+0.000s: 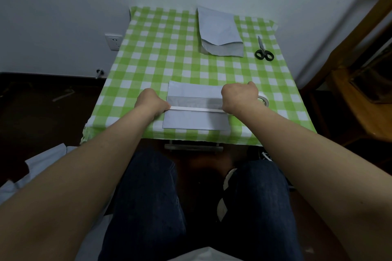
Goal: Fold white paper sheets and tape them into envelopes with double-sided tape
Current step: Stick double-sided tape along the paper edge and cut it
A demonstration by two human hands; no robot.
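Observation:
A folded white paper sheet (196,119) lies near the front edge of the table with the green checked cloth (169,53). A strip of white double-sided tape (196,109) is stretched across the sheet from left to right. My left hand (151,101) pinches the strip's left end at the sheet's left edge. My right hand (239,96) grips the tape roll (264,99) at the sheet's right edge, with the strip running out from under it.
A stack of white paper (219,32) lies at the back of the table, with black-handled scissors (263,50) to its right. The white wall stands behind, wooden furniture (360,91) is on the right, and my knees (148,186) are below the table's front edge.

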